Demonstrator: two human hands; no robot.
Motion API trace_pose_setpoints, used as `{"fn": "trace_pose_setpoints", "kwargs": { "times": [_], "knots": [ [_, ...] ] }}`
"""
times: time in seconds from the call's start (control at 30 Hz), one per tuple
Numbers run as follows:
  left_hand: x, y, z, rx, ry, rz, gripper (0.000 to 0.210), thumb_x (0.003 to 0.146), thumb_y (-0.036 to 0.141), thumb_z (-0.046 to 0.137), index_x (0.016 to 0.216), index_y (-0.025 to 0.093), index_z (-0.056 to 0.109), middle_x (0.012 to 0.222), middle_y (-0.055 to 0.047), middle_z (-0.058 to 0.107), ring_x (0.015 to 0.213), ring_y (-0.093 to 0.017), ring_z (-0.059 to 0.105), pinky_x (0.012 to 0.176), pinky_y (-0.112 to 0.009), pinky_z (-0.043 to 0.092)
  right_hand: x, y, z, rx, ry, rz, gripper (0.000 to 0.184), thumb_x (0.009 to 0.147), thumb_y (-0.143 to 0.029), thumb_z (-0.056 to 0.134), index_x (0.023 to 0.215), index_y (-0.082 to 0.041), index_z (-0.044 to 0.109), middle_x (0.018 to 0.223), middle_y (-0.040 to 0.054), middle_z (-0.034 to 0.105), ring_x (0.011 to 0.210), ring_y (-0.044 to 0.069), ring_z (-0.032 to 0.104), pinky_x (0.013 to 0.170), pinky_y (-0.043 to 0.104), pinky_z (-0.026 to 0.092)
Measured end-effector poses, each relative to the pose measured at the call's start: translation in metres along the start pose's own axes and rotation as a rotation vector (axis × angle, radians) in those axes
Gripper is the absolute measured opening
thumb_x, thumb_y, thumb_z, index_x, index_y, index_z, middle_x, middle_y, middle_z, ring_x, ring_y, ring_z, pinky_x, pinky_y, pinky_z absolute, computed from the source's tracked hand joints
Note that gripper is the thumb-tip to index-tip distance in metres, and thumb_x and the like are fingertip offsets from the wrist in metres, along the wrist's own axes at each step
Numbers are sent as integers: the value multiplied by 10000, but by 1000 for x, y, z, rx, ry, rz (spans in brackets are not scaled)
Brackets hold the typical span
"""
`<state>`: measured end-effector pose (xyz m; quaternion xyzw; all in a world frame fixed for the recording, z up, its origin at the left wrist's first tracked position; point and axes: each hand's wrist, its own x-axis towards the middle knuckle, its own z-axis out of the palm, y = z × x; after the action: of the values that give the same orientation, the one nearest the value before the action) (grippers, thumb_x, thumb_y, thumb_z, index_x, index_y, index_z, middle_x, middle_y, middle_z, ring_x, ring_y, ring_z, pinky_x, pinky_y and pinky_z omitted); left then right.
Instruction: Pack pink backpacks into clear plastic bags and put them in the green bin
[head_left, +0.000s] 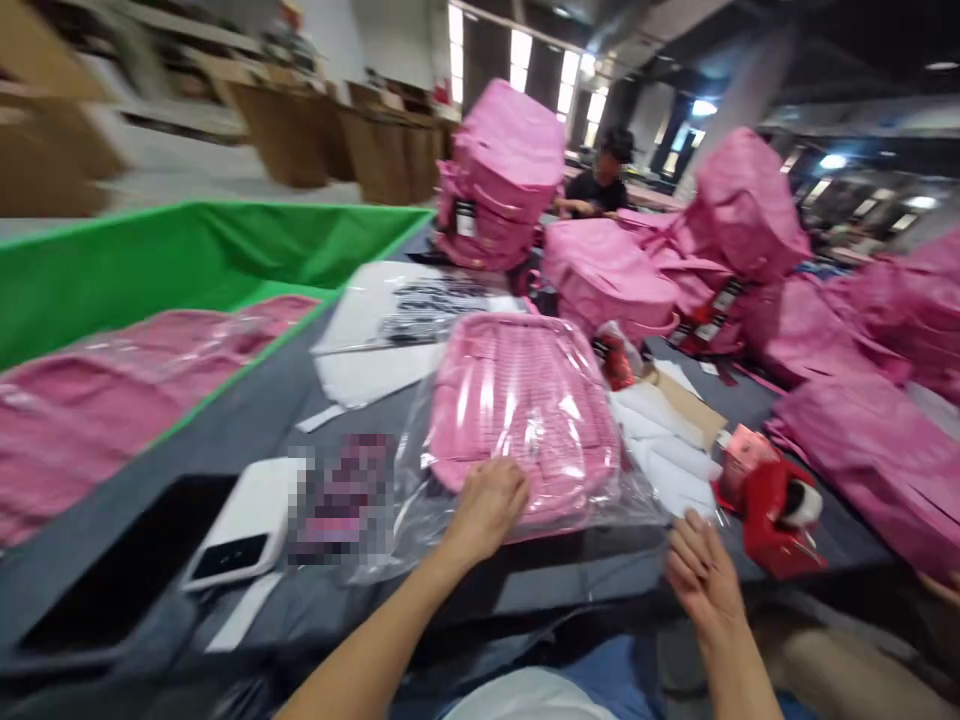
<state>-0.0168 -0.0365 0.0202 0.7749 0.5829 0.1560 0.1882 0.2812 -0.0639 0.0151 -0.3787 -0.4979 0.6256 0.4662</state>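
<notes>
Seen from my remote post, the left hand (491, 505) curls into a loose fist on the near part of a clear plastic bag (412, 530); I cannot tell whether its fingers pinch the film. The right hand (705, 570), half closed, is near the bag's right-hand corner, and I cannot tell whether anything is caught between its fingertips. Inside the bag, a pink backpack (521, 400) lies flat on a dark-covered table (251, 400) in front of the wearer, glossy film spreading loose around it.

To the right I see white sheets (667, 440) and a red holder (765, 530) with a pale roll in it. To the left, a white handheld device (251, 515) rests beside a flat black panel (127, 565). Farther left, a green-walled bin (225, 240) contains pink goods (150, 385) in clear plastic. Beyond the bag, unwrapped pink backpacks (506, 180) crowd the table; a person (600, 185) in black is behind them. Cardboard boxes (285, 130) stand at back left, their contents too blurred to read.
</notes>
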Motion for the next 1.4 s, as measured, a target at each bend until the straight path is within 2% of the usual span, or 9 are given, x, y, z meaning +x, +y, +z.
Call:
{"fn": "trace_pose_setpoints", "kwargs": {
  "times": [0.07, 0.13, 0.27, 0.53, 0.63, 0.73, 0.87, 1.17, 1.4],
  "knots": [
    [-2, -5, 4, -31, 9, 2, 328, 1003, 264, 389, 822, 181, 649, 912, -93, 671, 949, -278, 630, 872, -437, 450, -6, -17, -1, -80, 0, -38, 413, 970, -617, 573, 860, -221, 546, 625, -66, 439, 493, 96, 358, 451, 217, 331],
    [-6, -8, 5, -45, 9, -1, 323, 1005, 286, 398, 802, 198, 633, 893, -67, 667, 923, -259, 622, 853, -412, 434, 10, -39, 9, -334, -201, -45, 483, 920, -648, 620, 760, -226, 449, 598, -83, 338, 510, 92, 275, 491, 230, 254],
    [-9, -7, 3, -16, 13, -9, 304, 999, 290, 418, 797, 206, 630, 898, -62, 673, 928, -254, 615, 843, -394, 418, 60, -77, 37, -1050, -671, -58, 373, 956, -503, 606, 771, -203, 486, 664, -51, 436, 602, 107, 345, 607, 257, 245],
    [-9, 0, 2, 29, 31, -11, 304, 1011, 263, 435, 801, 204, 647, 890, -59, 673, 923, -245, 616, 829, -375, 404, 131, -76, 76, -1501, -999, -71, 194, 980, -349, 604, 844, -214, 576, 740, -33, 586, 637, 123, 437, 617, 267, 242],
    [-10, 0, 3, 54, 39, 6, 303, 1020, 261, 426, 843, 198, 663, 912, -61, 683, 941, -243, 611, 843, -375, 400, 155, -64, 76, -1618, -956, 55, 205, 887, -382, 753, 873, -222, 624, 791, -19, 643, 669, 134, 491, 619, 265, 248],
    [-13, -1, 3, 72, 32, 24, 307, 1029, 263, 423, 861, 189, 668, 930, -63, 688, 958, -242, 609, 848, -374, 396, 163, -60, 66, -1631, -641, 123, 357, 734, -394, 900, 902, -221, 636, 810, -6, 666, 704, 153, 536, 616, 252, 256],
    [-15, -1, 3, 53, 57, 47, 291, 1023, 245, 446, 856, 199, 679, 914, -56, 687, 936, -237, 605, 835, -371, 391, 140, -61, 56, -1655, -307, 75, 244, 865, -347, 795, 899, -193, 608, 821, 28, 662, 710, 156, 533, 616, 261, 228],
    [-25, 6, 0, 152, 135, 132, 215, 1034, 234, 483, 965, 180, 679, 1065, -86, 720, 1083, -270, 609, 1015, -463, 390, 106, -33, 62, -1342, -656, 11, 332, 813, -414, 822, 829, -180, 587, 738, -42, 599, 665, 109, 508, 607, 248, 234],
    [-75, -46, -19, 130, 320, 69, 111, 992, 260, 576, 991, 246, 687, 1196, -55, 725, 1276, -298, 552, 1203, -596, 208, 110, -20, 46, -1206, -573, -60, 465, 781, -592, 793, 759, -182, 576, 692, -30, 582, 645, 119, 498, 605, 260, 245]
  ]
}}
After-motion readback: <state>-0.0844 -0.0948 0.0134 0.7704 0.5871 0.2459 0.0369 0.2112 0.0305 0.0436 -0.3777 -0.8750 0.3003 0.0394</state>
